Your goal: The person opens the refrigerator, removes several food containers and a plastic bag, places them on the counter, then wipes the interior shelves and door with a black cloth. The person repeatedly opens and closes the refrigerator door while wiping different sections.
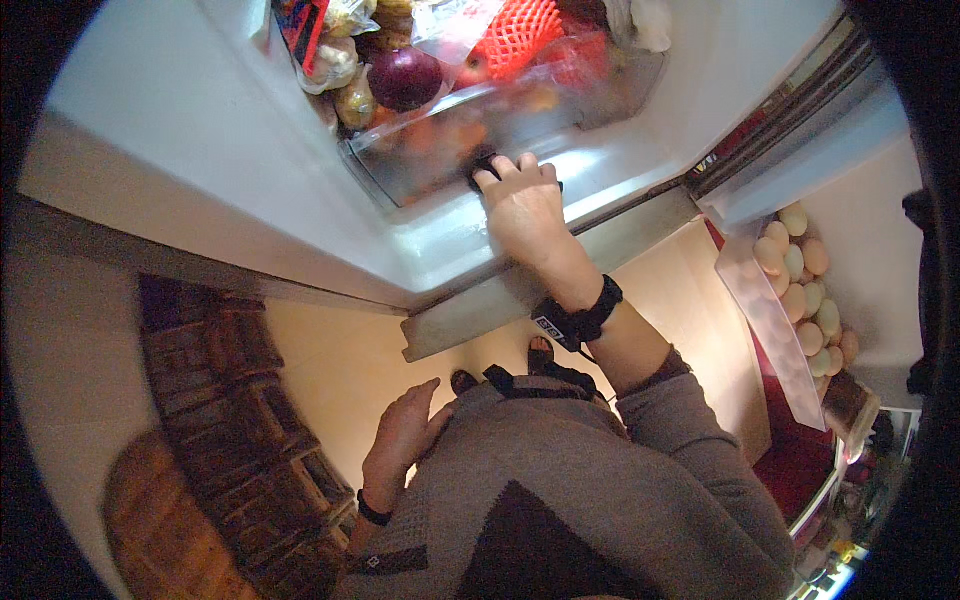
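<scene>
My right hand point(525, 199) reaches into the bottom of a refrigerator, fingers curled over a small black object point(482, 166) at the front of a clear plastic crisper drawer point(420, 169); what the object is cannot be told. In the drawer lie a purple onion point(405, 78), garlic bulbs point(331, 64) in plastic, a red foam fruit net point(523, 34) and bagged produce. My left hand point(405, 431) hangs low beside my body, fingers apart, holding nothing.
To the right, the open refrigerator door carries a translucent bin point(772, 330) with several eggs point(812, 300). The white inner wall point(225, 150) of the refrigerator rises on the left. A dark woven-looking item point(232, 420) and a wooden surface point(165, 517) stand at lower left.
</scene>
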{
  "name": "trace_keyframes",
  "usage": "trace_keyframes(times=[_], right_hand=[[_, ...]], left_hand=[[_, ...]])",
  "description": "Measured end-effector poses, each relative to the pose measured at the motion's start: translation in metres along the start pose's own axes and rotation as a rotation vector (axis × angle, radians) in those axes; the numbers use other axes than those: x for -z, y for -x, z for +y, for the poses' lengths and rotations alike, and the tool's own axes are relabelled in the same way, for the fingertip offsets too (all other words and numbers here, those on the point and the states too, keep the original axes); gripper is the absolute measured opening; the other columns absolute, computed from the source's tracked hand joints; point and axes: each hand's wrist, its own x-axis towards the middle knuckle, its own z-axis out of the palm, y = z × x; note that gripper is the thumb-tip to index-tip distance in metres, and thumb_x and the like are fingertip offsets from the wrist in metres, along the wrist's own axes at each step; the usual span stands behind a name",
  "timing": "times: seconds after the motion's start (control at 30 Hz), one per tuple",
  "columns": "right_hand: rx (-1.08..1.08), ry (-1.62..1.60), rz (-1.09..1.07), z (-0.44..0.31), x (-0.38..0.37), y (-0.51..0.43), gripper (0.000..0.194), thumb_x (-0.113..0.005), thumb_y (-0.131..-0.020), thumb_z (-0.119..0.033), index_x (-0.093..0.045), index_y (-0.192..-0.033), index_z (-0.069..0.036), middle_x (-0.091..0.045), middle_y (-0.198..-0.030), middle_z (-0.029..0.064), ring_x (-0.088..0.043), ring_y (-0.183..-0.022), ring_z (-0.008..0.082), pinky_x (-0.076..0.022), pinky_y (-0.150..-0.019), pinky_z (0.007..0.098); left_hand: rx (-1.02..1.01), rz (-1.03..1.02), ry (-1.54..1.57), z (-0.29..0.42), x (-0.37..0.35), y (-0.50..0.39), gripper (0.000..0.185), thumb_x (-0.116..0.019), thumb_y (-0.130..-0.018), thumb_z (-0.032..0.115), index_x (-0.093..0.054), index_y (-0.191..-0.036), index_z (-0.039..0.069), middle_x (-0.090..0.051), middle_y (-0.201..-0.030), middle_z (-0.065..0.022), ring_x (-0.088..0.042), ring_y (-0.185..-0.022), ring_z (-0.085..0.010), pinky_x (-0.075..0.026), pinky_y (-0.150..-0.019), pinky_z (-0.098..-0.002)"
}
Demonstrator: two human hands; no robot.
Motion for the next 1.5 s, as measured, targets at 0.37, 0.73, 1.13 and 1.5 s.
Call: trace_keyframes(times=[0.37, 0.73, 1.13, 1.5], right_hand=[[0.088, -0.112, 0.122, -0.041, 0.0, 0.005, 0.012, -0.065, -0.075, -0.011, -0.067, -0.086, -0.008, -0.062, -0.09, 0.0079, -0.057, -0.094, 0.0298, -0.0453, -0.079, 0.0432], [0.128, -0.554, -0.08, -0.07, -0.012, -0.016, 0.021, -0.057, -0.082, -0.007, -0.072, -0.096, -0.007, -0.068, -0.094, 0.0152, -0.062, -0.093, 0.0355, -0.0477, -0.083, 0.0456], [-0.051, -0.899, -0.008, -0.007, 0.01, -0.029, 0.025, -0.059, -0.094, -0.016, -0.064, -0.118, -0.009, -0.071, -0.096, 0.013, -0.068, -0.091, 0.0277, -0.0533, -0.082, 0.0392], [0.286, -0.399, -0.061, -0.018, 0.022, 0.003, 0.04, -0.067, -0.085, -0.017, -0.063, -0.124, -0.009, -0.065, -0.11, 0.0129, -0.064, -0.104, 0.0357, -0.0528, -0.088, 0.0455]], left_hand=[[0.001, 0.021, -0.014, -0.006, 0.004, 0.007, 0.057, -0.064, -0.095, 0.037, -0.053, -0.137, 0.001, -0.062, -0.127, -0.0247, -0.061, -0.116, -0.0402, -0.049, -0.098, -0.0471], [-0.101, 0.125, -0.06, 0.009, 0.049, 0.003, 0.052, -0.066, -0.095, 0.032, -0.054, -0.135, 0.002, -0.062, -0.128, -0.0224, -0.063, -0.113, -0.0374, -0.051, -0.095, -0.0451], [-0.428, 0.344, -0.084, 0.081, 0.095, -0.02, 0.044, -0.069, -0.093, 0.021, -0.056, -0.131, 0.003, -0.061, -0.129, -0.0192, -0.06, -0.116, -0.0374, -0.049, -0.098, -0.0428], [-0.415, 0.557, -0.267, 0.106, 0.084, -0.062, 0.056, -0.074, -0.085, 0.015, -0.051, -0.132, -0.004, -0.05, -0.137, -0.0241, -0.05, -0.126, -0.0403, -0.043, -0.106, -0.0449]])
